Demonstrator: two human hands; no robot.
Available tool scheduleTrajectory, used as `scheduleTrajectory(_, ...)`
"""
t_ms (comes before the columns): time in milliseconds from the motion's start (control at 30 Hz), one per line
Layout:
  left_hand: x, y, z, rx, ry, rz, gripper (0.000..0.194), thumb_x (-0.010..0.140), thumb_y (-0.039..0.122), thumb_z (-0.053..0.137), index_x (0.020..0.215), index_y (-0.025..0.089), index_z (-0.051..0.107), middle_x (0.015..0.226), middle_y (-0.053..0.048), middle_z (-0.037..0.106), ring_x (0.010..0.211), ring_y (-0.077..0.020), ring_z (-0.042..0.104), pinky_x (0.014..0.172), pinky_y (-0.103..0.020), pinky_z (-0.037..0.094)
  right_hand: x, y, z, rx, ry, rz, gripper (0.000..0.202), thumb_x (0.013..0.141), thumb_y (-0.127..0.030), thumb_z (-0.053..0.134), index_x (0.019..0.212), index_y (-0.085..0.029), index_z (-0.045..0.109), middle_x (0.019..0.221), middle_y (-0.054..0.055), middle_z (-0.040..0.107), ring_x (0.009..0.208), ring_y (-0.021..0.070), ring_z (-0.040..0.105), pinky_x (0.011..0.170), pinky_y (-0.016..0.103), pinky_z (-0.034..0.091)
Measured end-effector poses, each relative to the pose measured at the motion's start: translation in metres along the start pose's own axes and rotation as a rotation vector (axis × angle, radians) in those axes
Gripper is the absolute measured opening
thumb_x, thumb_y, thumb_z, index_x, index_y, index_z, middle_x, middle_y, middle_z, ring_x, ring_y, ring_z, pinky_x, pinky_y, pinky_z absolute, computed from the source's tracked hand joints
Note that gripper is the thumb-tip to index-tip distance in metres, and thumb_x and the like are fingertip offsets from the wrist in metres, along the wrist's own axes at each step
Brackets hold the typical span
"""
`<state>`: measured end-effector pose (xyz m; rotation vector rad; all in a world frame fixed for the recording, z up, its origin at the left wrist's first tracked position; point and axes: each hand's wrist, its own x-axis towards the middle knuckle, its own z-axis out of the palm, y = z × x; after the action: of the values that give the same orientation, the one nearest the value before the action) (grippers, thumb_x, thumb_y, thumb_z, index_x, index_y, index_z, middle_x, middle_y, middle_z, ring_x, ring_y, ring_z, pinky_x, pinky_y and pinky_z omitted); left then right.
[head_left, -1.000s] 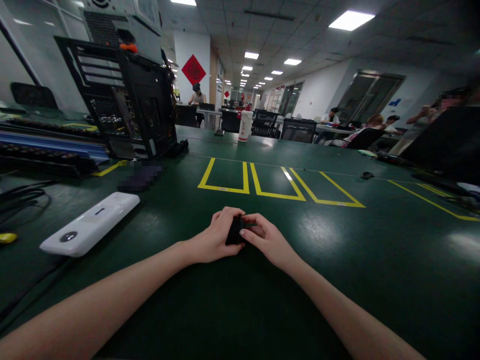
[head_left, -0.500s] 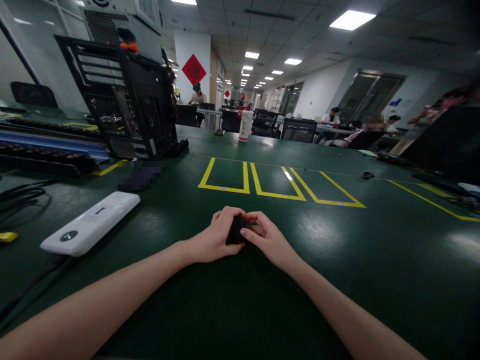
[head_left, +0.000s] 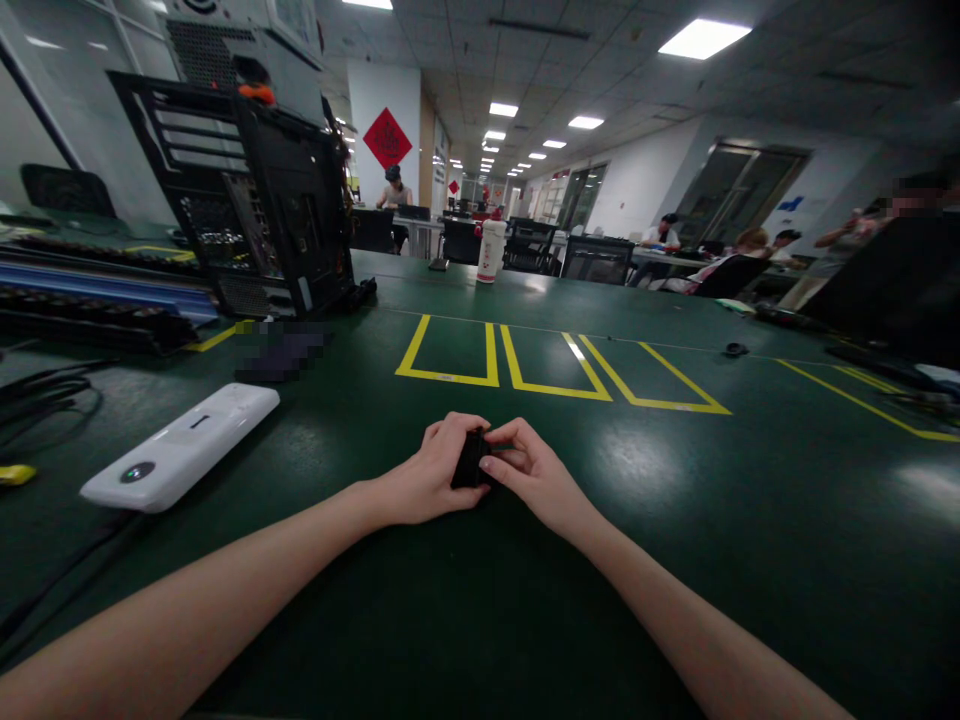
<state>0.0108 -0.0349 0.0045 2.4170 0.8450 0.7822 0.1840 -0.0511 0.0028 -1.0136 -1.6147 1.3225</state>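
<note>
A small dark, blocky object (head_left: pixel 470 462) sits between my two hands near the middle of the green table (head_left: pixel 450 590). Its exact kind cannot be made out. My left hand (head_left: pixel 429 472) wraps round it from the left, with the thumb below and the fingers over the top. From the right, my right hand (head_left: pixel 534 475) pinches its right side with thumb and fingertips. The fingers cover much of the object.
Left lies a white 360 camera-like device (head_left: pixel 184 447) with a cable. Beyond it stands a black open computer case (head_left: pixel 292 220). Yellow tape outlines (head_left: pixel 559 392) mark the table ahead. A white cup (head_left: pixel 490 252) stands farther back. Several people sit in the background.
Both hands stay in place round the dark object. Its visible face looks slightly different between the fingers; otherwise hardly anything has moved.
</note>
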Motion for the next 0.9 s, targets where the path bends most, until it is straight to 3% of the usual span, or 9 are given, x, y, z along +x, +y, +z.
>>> scheduleTrajectory(167, -0.0003, -0.0009, 0.0002, 0.004, 0.009, 0.009, 0.057, 0.069, 0.021, 0.059, 0.116, 0.022, 0.028, 0.111, -0.007, 0.040, 0.105, -0.0213, 0.041, 0.094, -0.040, 0.034, -0.0007, -0.0028, -0.0004, -0.020, -0.021, 0.056, 0.025, 0.076, -0.025, 0.055, 0.099, -0.020, 0.046, 0.102, 0.004, 0.052, 0.096, 0.0169, 0.055, 0.081, 0.034, 0.047)
scheduleTrajectory(333, -0.0003, 0.0013, -0.0022, 0.000, -0.015, -0.001, 0.056, 0.069, 0.019, 0.058, 0.116, 0.022, 0.028, 0.112, -0.007, 0.039, 0.104, -0.0220, 0.041, 0.094, -0.043, 0.033, -0.0044, -0.0032, -0.0012, 0.047, -0.080, 0.001, 0.028, 0.071, -0.017, 0.060, 0.093, -0.022, 0.044, 0.099, 0.001, 0.053, 0.097, 0.0158, 0.055, 0.086, 0.034, 0.045)
scheduleTrajectory(567, -0.0002, 0.0011, -0.0019, -0.018, -0.011, -0.010, 0.055, 0.070, 0.022, 0.058, 0.117, 0.023, 0.028, 0.113, -0.007, 0.039, 0.105, -0.0222, 0.041, 0.094, -0.042, 0.034, -0.0012, 0.0019, -0.0001, -0.011, -0.001, -0.014, 0.016, 0.077, -0.026, 0.053, 0.091, -0.022, 0.047, 0.092, 0.001, 0.053, 0.086, 0.0148, 0.057, 0.073, 0.030, 0.049)
scheduleTrajectory(733, 0.0001, 0.0003, -0.0015, -0.020, -0.013, -0.010, 0.056, 0.070, 0.021, 0.059, 0.117, 0.023, 0.029, 0.112, -0.007, 0.039, 0.105, -0.0220, 0.041, 0.093, -0.042, 0.035, -0.0010, -0.0005, -0.0006, -0.060, 0.017, 0.030, 0.026, 0.076, -0.025, 0.054, 0.100, -0.022, 0.046, 0.103, 0.003, 0.051, 0.097, 0.0171, 0.054, 0.083, 0.035, 0.046)
scheduleTrajectory(900, -0.0005, -0.0011, -0.0005, -0.010, -0.006, -0.007, 0.056, 0.069, 0.020, 0.059, 0.117, 0.022, 0.029, 0.111, -0.007, 0.040, 0.104, -0.0219, 0.041, 0.094, -0.042, 0.034, -0.0046, -0.0042, -0.0012, -0.003, -0.063, 0.003, 0.024, 0.073, -0.019, 0.058, 0.094, -0.022, 0.046, 0.100, 0.001, 0.054, 0.099, 0.0165, 0.054, 0.087, 0.035, 0.045)
